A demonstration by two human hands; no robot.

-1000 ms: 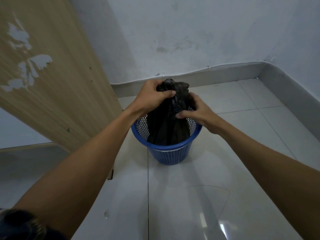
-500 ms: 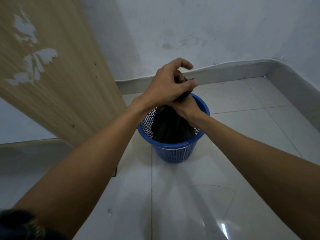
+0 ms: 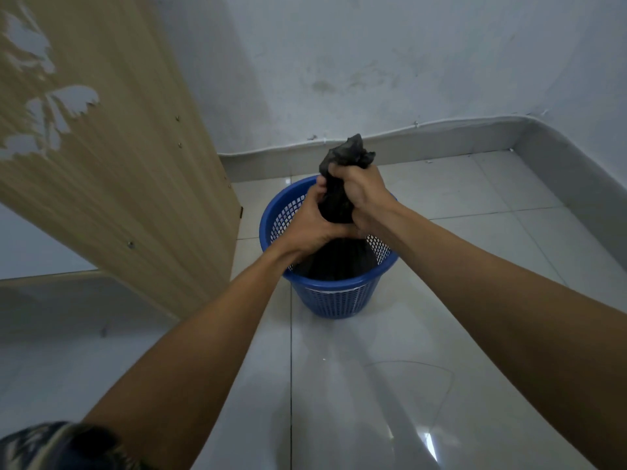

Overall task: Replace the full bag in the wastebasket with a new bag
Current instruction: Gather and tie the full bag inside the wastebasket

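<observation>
left hand point(image 3: 310, 225): curled round the gathered neck of the black trash bag point(image 3: 339, 262) | right hand point(image 3: 364, 193): gripping the same neck just above, touching the left | bag: body inside the blue mesh wastebasket point(image 3: 334, 300), crumpled top poking above the fists | wastebasket: upright on the tiled floor point(image 3: 475, 232), near a wooden panel point(image 3: 118, 164)
</observation>
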